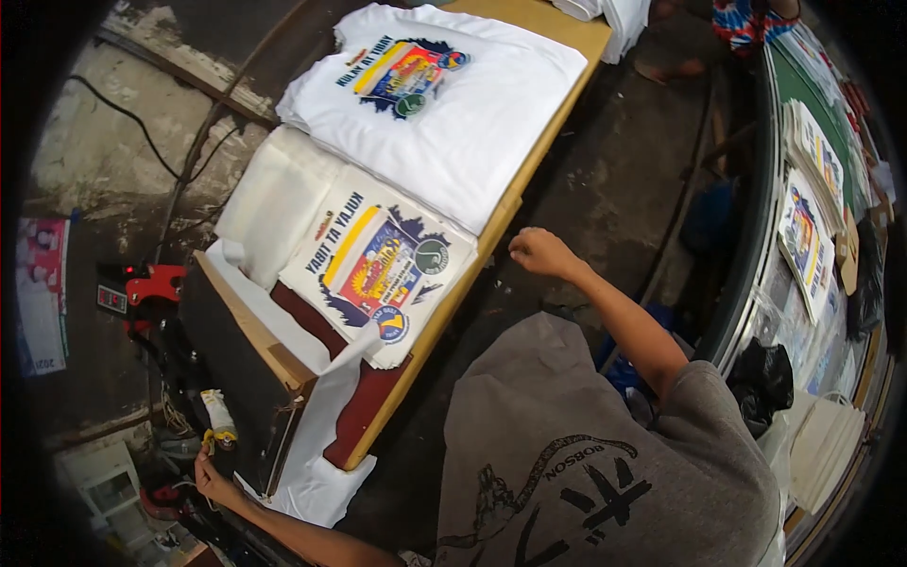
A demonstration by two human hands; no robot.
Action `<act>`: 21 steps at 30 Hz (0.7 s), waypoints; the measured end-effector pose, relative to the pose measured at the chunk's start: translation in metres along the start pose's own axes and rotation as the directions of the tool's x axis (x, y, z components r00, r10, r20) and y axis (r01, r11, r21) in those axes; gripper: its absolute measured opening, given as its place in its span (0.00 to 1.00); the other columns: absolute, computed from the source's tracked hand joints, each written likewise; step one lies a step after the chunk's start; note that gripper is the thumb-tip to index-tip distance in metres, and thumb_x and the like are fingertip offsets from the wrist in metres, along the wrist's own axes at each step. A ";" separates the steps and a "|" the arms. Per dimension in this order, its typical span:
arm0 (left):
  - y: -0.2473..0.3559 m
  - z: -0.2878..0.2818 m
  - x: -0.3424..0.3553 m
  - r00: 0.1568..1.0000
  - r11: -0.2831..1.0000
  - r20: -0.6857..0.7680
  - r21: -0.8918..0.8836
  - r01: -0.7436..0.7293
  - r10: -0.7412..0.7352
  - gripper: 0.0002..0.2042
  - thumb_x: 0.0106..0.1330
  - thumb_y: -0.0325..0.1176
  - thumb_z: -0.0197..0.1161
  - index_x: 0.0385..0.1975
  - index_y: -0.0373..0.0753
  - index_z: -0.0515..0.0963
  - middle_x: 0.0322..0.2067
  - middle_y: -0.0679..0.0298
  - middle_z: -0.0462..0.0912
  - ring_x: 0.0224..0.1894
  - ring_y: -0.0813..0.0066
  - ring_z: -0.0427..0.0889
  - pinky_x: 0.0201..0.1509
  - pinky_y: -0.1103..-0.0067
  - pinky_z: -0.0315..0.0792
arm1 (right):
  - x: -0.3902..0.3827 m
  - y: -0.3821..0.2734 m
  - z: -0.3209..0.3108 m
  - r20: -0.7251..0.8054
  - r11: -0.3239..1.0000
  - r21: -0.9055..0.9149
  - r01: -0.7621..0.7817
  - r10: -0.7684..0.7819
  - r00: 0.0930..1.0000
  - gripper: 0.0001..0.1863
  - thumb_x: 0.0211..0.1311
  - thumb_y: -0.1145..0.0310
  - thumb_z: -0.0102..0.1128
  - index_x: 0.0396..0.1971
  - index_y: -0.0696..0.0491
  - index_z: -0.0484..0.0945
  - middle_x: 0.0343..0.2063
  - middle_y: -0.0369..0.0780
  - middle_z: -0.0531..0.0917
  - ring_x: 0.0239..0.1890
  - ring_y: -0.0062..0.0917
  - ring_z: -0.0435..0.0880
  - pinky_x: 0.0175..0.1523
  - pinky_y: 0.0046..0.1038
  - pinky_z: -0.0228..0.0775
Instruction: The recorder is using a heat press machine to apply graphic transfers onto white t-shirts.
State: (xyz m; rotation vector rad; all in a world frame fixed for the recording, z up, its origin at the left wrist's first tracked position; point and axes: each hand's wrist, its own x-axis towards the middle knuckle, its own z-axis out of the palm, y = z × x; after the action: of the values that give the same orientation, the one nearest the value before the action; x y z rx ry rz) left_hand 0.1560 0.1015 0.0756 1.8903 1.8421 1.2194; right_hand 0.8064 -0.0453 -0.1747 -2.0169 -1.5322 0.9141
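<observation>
My left hand point(215, 479) is at the lower left, its fingers closed at the yellow end of a wrapped white-and-yellow handle point(218, 416) on a heat press. The press's dark plate point(231, 369) stands tilted beside it, with white cloth point(326, 487) hanging below. My right hand point(543, 253) is loosely curled beside the table's right edge, with nothing visible in it. Nearest to it is a stack of printed sheets point(302, 269) with a mirrored colourful design. Beyond lies a white T-shirt point(510, 123) bearing a similar design.
The yellow-edged table point(416, 354) runs diagonally. A red control box point(156, 283) is at the left. On the right, a long table holds more printed sheets point(808, 241) and a black plastic bag point(761, 378). Another person point(746, 24) is at the far right.
</observation>
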 end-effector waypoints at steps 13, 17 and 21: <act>0.017 0.004 -0.006 0.999 0.994 0.011 0.103 -0.048 0.047 0.12 0.68 0.31 0.55 0.35 0.27 0.81 0.31 0.62 0.84 0.35 0.77 0.79 0.45 0.81 0.70 | 0.125 -0.035 0.027 -0.232 0.846 -0.532 0.045 -0.196 0.953 0.35 0.63 0.41 0.44 0.68 0.37 0.56 0.70 0.46 0.48 0.72 0.46 0.42 0.70 0.56 0.35; 0.009 0.002 -0.010 1.000 0.996 -0.008 0.088 0.018 -0.017 0.11 0.68 0.30 0.55 0.35 0.28 0.82 0.30 0.62 0.83 0.34 0.79 0.78 0.43 0.82 0.70 | 0.121 -0.037 0.031 -0.153 0.830 -0.558 -0.030 -0.067 0.986 0.38 0.63 0.36 0.37 0.71 0.33 0.47 0.72 0.43 0.42 0.73 0.44 0.37 0.71 0.54 0.27; -0.009 -0.003 -0.002 0.999 0.991 -0.019 0.128 -0.041 0.044 0.12 0.68 0.31 0.55 0.35 0.28 0.82 0.31 0.62 0.83 0.35 0.77 0.79 0.45 0.80 0.71 | 0.132 -0.027 0.035 -0.150 0.809 -0.587 0.003 -0.113 0.982 0.39 0.62 0.34 0.36 0.71 0.33 0.46 0.72 0.44 0.42 0.73 0.46 0.37 0.71 0.55 0.26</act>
State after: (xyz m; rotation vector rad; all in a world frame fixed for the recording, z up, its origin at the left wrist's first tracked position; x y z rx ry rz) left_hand 0.1483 0.1008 0.0708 2.0003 1.9436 1.1647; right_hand 0.7845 0.0869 -0.2108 -2.3580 -1.9219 0.2169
